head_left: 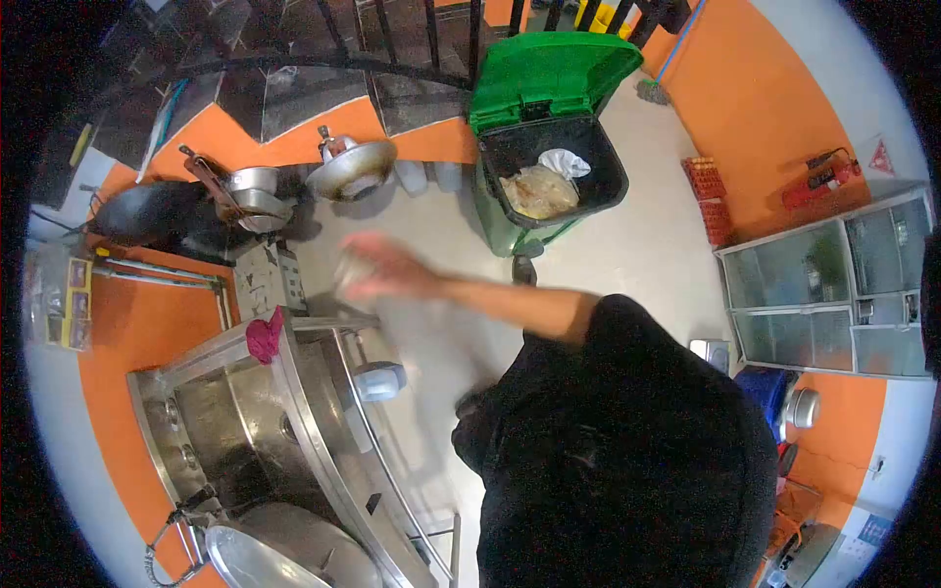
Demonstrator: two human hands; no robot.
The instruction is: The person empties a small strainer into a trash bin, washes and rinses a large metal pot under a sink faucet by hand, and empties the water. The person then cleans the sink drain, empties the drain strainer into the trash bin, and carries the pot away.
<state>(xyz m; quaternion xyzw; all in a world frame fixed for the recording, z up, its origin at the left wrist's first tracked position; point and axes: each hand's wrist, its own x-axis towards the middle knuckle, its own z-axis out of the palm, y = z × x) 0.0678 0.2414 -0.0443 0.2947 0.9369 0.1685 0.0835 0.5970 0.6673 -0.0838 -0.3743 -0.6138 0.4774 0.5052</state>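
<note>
My right hand (382, 268) reaches out to the left over the floor, smeared by motion. A pale patch shows at its fingers, but I cannot make out whether it is a held object. Below the hand stands the steel sink unit (299, 392), with a magenta cloth (264, 337) draped over its corner. To the right of the hand is a green wheeled bin (554, 73) with its lid up; a filled clear bag (539, 191) and a white crumpled piece (565, 163) lie inside. My left hand is out of sight, and the black-clothed body covers the lower right.
Woks and pots (260, 201) hang at the upper left, with another wok (351, 171) beside them. A blue-white jug (378, 381) stands by the sink's rail (377, 441). A glass-fronted cabinet (799, 269) and red crates (708, 201) line the right wall. Black railings run along the top.
</note>
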